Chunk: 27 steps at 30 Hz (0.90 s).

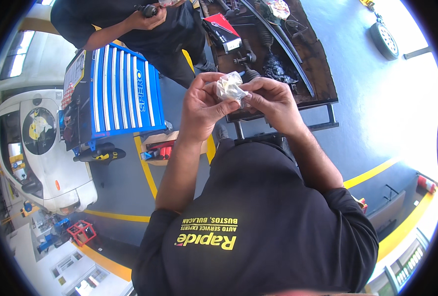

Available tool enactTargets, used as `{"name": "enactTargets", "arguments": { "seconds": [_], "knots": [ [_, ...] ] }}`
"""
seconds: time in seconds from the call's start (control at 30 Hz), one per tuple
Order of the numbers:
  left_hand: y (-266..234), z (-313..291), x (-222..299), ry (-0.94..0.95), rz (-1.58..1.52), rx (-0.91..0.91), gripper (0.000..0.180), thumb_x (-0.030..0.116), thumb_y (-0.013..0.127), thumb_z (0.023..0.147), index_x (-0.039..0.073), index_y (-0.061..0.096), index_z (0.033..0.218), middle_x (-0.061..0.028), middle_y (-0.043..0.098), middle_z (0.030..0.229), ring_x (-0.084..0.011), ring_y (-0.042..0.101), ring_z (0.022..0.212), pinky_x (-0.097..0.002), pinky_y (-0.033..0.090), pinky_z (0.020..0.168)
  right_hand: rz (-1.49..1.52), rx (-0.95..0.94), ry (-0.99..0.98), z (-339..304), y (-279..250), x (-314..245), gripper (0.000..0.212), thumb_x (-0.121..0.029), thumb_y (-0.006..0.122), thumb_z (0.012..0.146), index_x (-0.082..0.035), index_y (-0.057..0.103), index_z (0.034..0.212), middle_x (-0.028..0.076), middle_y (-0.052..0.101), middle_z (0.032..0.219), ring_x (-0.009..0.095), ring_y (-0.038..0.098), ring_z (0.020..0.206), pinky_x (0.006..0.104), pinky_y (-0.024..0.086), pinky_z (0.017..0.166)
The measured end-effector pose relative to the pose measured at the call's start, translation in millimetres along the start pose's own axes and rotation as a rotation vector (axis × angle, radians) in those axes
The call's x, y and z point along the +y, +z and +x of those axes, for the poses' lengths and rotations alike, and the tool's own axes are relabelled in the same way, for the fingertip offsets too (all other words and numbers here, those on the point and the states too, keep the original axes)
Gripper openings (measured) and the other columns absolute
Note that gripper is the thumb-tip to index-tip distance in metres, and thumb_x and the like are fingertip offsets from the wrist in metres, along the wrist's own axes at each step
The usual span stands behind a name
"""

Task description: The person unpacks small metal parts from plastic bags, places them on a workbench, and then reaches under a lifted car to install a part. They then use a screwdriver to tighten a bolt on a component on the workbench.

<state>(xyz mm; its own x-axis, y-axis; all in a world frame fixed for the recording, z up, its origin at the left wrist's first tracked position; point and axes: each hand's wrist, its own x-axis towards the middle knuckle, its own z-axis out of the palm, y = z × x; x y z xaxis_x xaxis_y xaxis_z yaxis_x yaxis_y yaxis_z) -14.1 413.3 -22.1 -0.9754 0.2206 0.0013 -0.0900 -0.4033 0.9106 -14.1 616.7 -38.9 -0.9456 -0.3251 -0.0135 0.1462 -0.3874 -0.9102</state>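
Note:
A small crumpled clear plastic bag (230, 86) is held up between my two hands, above the near end of a dark worktable (322, 81). My left hand (205, 104) is closed round its left side, thumb along the bottom. On the other side my right hand (272, 101) pinches the bag's edge between thumb and fingers. Something pale shows through the plastic, too creased to make out. Just beyond my hands, a dark rubber boot on a joint part (249, 55) lies on the table, beside a black greasy lump (279, 71).
A red and black box (222, 30) and a long curved bar (283, 44) lie on the table. A co-worker (130, 29) stands far left, holding a dark part. Left are a blue tool cabinet (125, 91), an open cardboard box (177, 140) and a white car (41, 148). A wheel (384, 41) stands far right.

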Motion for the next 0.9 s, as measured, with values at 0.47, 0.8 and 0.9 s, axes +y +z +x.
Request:
{"name": "enactTargets", "arguments": {
  "seconds": [0.47,0.8,0.9],
  "knots": [
    [-13.8,-22.0,-0.6,-0.095,0.182,-0.071,0.034,0.009,0.083,0.09,0.004,0.064,0.118,-0.0057,0.069,0.096,-0.0111,0.068,0.086,-0.0271,0.056,0.078,0.49,0.179,0.044,-25.0,17.0,4.7,0.019,-0.016,0.051,0.106,-0.003,0.055,0.12,0.01,0.067,0.114,0.02,0.069,0.106,0.0461,0.059,0.092],
    [-5.3,-27.9,5.8,-0.025,0.211,-0.046,0.016,0.02,0.07,0.102,0.006,0.073,0.107,-0.0044,0.071,0.089,-0.0116,0.068,0.082,-0.0279,0.049,0.073,0.261,0.182,-0.062,-31.0,3.5,3.6,0.014,-0.017,0.072,0.1,-0.005,0.07,0.107,0.005,0.074,0.096,0.012,0.07,0.082,0.0289,0.058,0.068],
    [1.4,-27.8,11.1,0.01,0.138,-0.004,0.019,0.022,0.067,0.104,0.005,0.073,0.108,-0.0049,0.073,0.093,-0.0111,0.068,0.083,-0.0272,0.05,0.073,0.306,0.175,-0.06,-32.9,7.5,2.9,0.013,-0.014,0.072,0.1,-0.004,0.069,0.107,0.006,0.074,0.097,0.012,0.07,0.083,0.0291,0.059,0.069]
  ]
}}
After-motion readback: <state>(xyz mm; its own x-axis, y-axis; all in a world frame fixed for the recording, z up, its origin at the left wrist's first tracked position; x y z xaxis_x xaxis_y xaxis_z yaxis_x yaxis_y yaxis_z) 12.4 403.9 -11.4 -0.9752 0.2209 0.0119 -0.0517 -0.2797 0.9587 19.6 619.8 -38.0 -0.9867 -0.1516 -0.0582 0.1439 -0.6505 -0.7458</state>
